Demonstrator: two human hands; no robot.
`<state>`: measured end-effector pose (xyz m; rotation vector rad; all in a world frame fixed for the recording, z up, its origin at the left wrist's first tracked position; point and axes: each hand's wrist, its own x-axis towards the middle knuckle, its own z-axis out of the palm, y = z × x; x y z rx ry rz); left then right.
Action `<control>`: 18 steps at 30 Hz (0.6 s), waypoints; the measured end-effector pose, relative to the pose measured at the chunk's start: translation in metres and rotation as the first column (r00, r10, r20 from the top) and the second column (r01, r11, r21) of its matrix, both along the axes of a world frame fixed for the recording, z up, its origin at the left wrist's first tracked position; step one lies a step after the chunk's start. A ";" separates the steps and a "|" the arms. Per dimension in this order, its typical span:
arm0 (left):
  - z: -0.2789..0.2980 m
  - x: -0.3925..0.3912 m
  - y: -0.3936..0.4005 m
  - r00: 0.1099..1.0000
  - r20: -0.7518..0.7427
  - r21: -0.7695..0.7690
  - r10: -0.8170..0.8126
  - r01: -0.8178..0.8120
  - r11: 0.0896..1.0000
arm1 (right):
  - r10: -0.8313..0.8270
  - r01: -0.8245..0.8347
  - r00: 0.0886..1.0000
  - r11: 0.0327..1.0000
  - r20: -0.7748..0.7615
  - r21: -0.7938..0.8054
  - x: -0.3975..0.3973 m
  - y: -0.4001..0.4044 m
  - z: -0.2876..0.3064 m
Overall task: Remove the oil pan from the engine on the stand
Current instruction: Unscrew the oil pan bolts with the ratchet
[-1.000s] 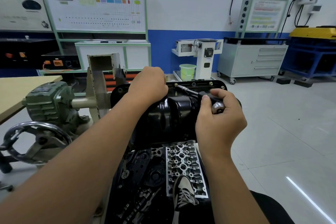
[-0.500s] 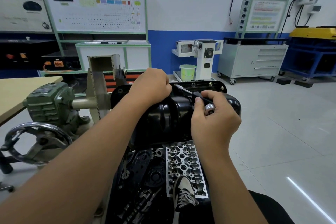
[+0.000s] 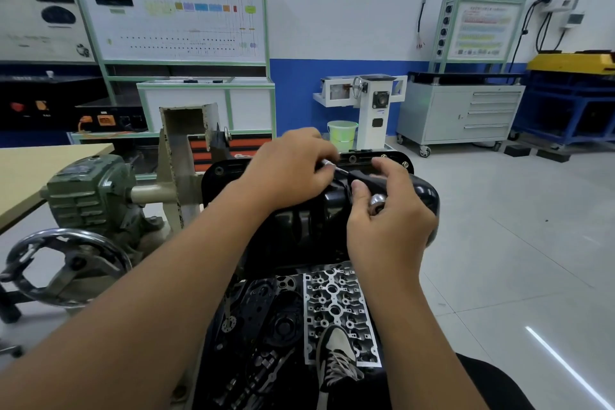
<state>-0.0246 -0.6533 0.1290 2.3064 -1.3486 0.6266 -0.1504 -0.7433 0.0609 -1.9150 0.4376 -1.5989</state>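
- We are gripping the ratchet handle (image 3: 367, 181) in our right hand (image 3: 391, 226), fingers curled round it.
- We are pinching its socket end (image 3: 327, 163) with our left hand (image 3: 289, 170).
- The oil pan (image 3: 309, 223) is sitting bolted atop the engine (image 3: 336, 303) on the stand (image 3: 179, 156).
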 end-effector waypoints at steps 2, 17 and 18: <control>-0.005 -0.018 -0.001 0.992 0.004 0.015 -0.128 0.128 0.992 | -0.012 0.013 1.000 1.000 -0.013 0.008 0.000 0.001 0.000; -0.042 -0.054 0.004 0.961 0.234 -0.056 -0.145 0.162 0.985 | 0.091 -0.091 0.996 0.994 0.003 -0.057 -0.002 -0.008 0.000; -0.045 -0.054 0.003 0.956 0.260 -0.075 -0.138 0.162 0.984 | 0.100 -0.100 0.995 0.993 -0.001 -0.058 -0.002 -0.009 0.000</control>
